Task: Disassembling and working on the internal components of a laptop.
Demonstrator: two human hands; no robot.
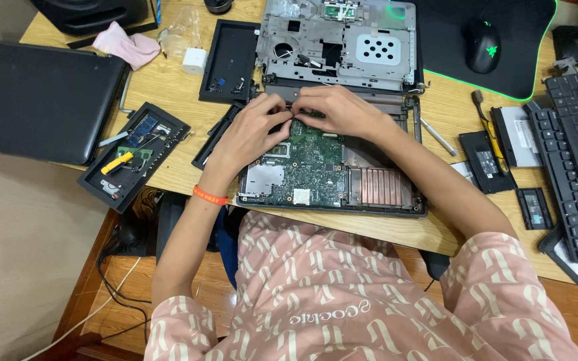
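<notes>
Working close together, the left hand (252, 127) and the right hand (339, 110) meet at the far edge of the green circuit board (309, 164). That board sits inside the open laptop base (386, 190), on the wooden counter (168, 100) right in front of the person. The fingers of both hands are bent and pinched narrow over something small and dark at the board's edge. I cannot tell just what it is, or how tight they hold it.

A small part like that could slip out and drop down among the board's tiny pieces. A hard pull could bend or snap it, because thin parts break fast. The grey top cover (339, 43) lies just behind the hands, so a quick jerk back could bump it. A screwdriver with a yellow handle (116, 162) rests in a black tray (132, 157) to the left, well apart.
</notes>
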